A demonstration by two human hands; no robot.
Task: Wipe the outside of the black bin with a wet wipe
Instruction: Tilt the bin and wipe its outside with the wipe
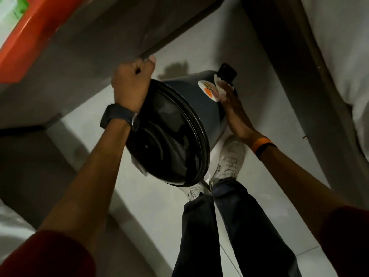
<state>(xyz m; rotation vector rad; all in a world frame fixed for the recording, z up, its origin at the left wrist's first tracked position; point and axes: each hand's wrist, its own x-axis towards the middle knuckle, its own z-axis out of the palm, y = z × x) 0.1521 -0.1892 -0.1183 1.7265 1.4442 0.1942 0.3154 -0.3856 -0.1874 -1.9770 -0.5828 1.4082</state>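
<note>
We see open floor [175, 50] beyond the tilted black bin [197, 100]; a dark bench edge [179, 31] crowds it above, the bed frame [295, 76] blocks the right, our shoes [229, 158] stand beneath.

I'm seeing a black bin [191, 104] of smooth plastic, its lid glossy enough to throw reflections while the side wall looks more satin, with 1 shiny sticker [208, 90] on it. The wet wipe [221, 90] reads as thin, crumpled white cloth-like paper. Below, the floor [151, 212] is smooth pale tile, and the shoes [229, 158] look like matt white fabric.
</note>
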